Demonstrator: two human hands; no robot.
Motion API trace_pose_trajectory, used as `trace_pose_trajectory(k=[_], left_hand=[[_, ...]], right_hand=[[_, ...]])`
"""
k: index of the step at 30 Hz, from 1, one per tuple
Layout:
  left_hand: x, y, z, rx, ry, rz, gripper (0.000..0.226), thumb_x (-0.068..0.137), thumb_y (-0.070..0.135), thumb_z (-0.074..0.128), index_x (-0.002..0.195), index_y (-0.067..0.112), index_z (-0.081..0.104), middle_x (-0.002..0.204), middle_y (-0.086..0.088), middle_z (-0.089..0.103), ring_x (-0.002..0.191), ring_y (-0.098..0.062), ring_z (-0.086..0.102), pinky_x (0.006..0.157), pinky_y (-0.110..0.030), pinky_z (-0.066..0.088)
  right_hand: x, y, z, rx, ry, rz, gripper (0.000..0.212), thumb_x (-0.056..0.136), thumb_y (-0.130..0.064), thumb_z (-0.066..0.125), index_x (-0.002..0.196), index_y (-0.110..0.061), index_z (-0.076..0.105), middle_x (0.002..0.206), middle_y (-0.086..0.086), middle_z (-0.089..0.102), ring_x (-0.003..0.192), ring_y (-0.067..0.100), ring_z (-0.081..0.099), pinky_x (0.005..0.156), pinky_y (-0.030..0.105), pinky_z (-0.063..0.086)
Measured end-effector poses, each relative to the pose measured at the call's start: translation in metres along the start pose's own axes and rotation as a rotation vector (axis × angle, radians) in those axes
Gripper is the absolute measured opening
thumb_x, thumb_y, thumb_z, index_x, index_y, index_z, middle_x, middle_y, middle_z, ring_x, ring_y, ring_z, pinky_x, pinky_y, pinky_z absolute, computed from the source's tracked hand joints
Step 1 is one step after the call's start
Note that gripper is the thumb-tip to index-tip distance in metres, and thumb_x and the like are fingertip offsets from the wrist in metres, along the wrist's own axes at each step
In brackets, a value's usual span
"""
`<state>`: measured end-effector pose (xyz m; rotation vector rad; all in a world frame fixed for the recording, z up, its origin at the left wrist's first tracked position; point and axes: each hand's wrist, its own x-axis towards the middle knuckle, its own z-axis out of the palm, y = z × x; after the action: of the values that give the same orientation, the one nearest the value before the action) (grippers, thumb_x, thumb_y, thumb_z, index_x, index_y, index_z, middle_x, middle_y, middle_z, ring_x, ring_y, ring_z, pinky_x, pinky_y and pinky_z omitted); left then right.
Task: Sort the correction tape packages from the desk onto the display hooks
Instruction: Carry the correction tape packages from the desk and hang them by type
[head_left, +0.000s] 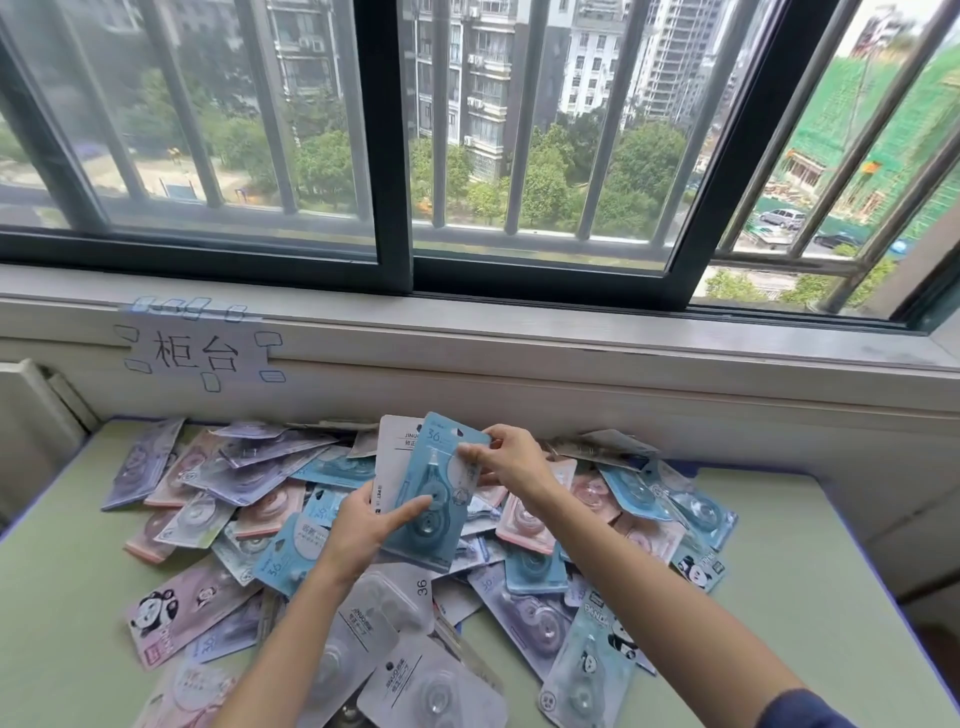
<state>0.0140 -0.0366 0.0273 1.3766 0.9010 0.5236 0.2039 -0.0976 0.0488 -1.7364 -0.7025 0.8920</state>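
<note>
A heap of correction tape packages (270, 462) in blue, pink, purple and grey covers the green desk (62, 582). Above the heap both hands hold a small stack of packages upright. The front one is a blue package (441, 483) marked 36, with a white package (395, 452) behind it. My left hand (363, 530) grips the stack's lower left, thumb across the blue front. My right hand (511, 460) pinches the blue package's upper right edge. No display hooks are in view.
A paper sign (197, 351) with handwritten characters is taped to the wall under the window sill (571, 332). Barred sliding windows (395, 145) fill the upper view. A white radiator-like object (31, 415) stands at the left of the desk.
</note>
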Motion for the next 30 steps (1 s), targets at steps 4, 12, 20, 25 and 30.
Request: trace_pose_trajectory(k=[4, 12, 20, 25, 30], left_hand=[[-0.001, 0.000, -0.004, -0.009, 0.079, 0.002, 0.024, 0.077, 0.016, 0.079, 0.097, 0.016, 0.066, 0.091, 0.002, 0.073, 0.085, -0.013, 0.070, 0.057, -0.017, 0.054], [-0.003, -0.002, -0.012, -0.021, 0.163, 0.001, 0.030, 0.076, 0.016, 0.080, 0.102, 0.014, 0.066, 0.096, 0.000, 0.074, 0.088, -0.014, 0.071, 0.068, -0.023, 0.057], [-0.006, 0.000, 0.003, 0.030, 0.146, 0.001, 0.037, 0.074, 0.019, 0.081, 0.107, 0.009, 0.067, 0.096, -0.001, 0.075, 0.085, -0.012, 0.072, 0.064, -0.020, 0.056], [-0.011, 0.000, 0.012, 0.054, 0.133, -0.004, 0.041, 0.074, 0.023, 0.081, 0.109, 0.009, 0.066, 0.099, -0.002, 0.074, 0.089, -0.014, 0.071, 0.066, -0.021, 0.057], [-0.017, 0.001, 0.023, 0.045, 0.136, -0.022, 0.037, 0.073, 0.025, 0.081, 0.104, 0.012, 0.066, 0.096, -0.002, 0.074, 0.088, -0.016, 0.070, 0.069, -0.029, 0.059]], right_hand=[[0.011, 0.016, -0.008, -0.194, 0.129, 0.012, 0.043, 0.093, -0.044, 0.057, 0.111, -0.005, 0.053, 0.108, 0.008, 0.061, 0.093, 0.021, 0.061, 0.085, 0.038, 0.053], [0.013, 0.090, -0.034, -0.754, 0.254, 0.356, 0.082, 0.094, -0.046, 0.052, 0.143, 0.006, 0.013, 0.149, 0.030, 0.019, 0.139, 0.042, 0.015, 0.114, 0.047, 0.019], [0.012, 0.101, -0.041, -0.703, 0.305, 0.288, 0.074, 0.085, -0.028, 0.068, 0.140, -0.001, 0.026, 0.149, 0.020, 0.030, 0.142, 0.035, 0.018, 0.117, 0.045, 0.019], [0.007, 0.093, -0.047, -0.554, 0.429, 0.187, 0.063, 0.079, -0.008, 0.073, 0.127, -0.004, 0.033, 0.124, 0.016, 0.043, 0.116, 0.029, 0.039, 0.094, 0.035, 0.034], [0.003, 0.098, -0.048, -0.069, 0.395, 0.350, 0.056, 0.071, -0.008, 0.080, 0.113, 0.003, 0.045, 0.104, 0.018, 0.059, 0.091, 0.029, 0.060, 0.078, 0.045, 0.053]])
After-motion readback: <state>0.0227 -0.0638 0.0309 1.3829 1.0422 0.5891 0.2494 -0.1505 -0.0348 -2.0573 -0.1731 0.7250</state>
